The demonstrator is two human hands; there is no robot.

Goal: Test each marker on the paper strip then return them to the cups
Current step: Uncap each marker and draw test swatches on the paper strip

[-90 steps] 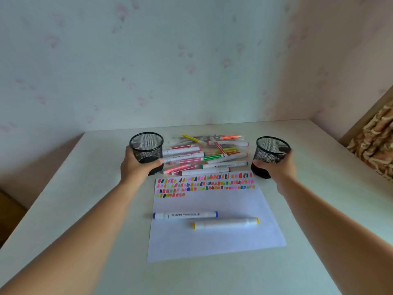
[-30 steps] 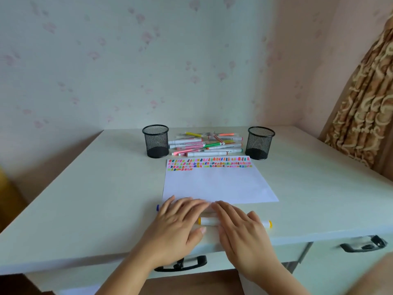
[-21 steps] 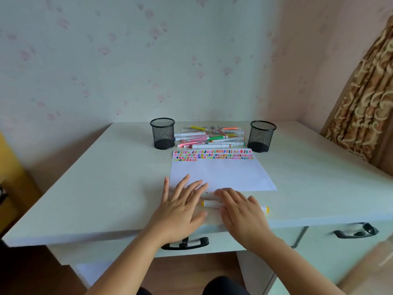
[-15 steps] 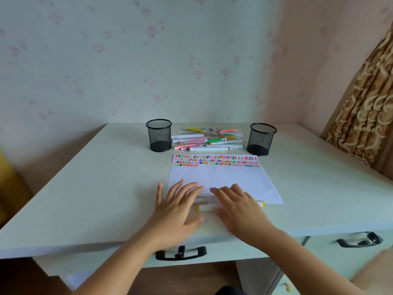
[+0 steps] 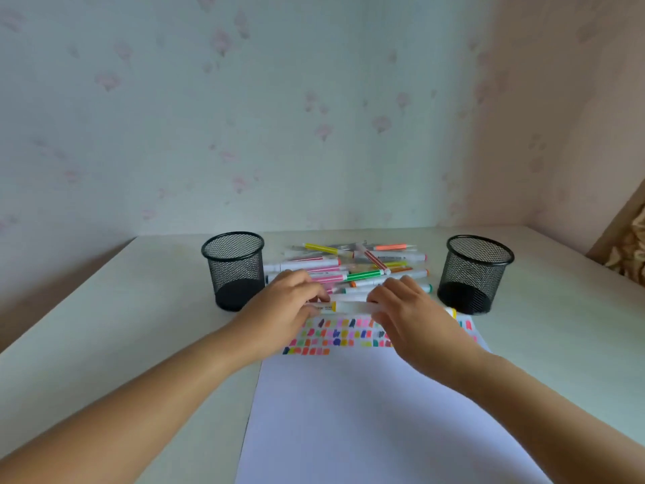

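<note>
The left hand [image 5: 286, 309] and the right hand [image 5: 413, 317] both curl their fingers round one white, yellow-banded marker [image 5: 352, 306], held level at the far edge of the white paper sheet [image 5: 349, 413] (rows of colour swatches there). Behind lies the loose pile of markers [image 5: 363, 270], flanked by the left black mesh cup [image 5: 233, 270] and the right black mesh cup [image 5: 474, 274], all on the pale table [image 5: 104, 326].

We see black mesh cups [image 5: 233, 270] flanking our hands [image 5: 282, 309], a white, yellow-banded marker [image 5: 350, 306] between them, multicoloured swatches [image 5: 335, 338] on white paper [image 5: 366, 413].
</note>
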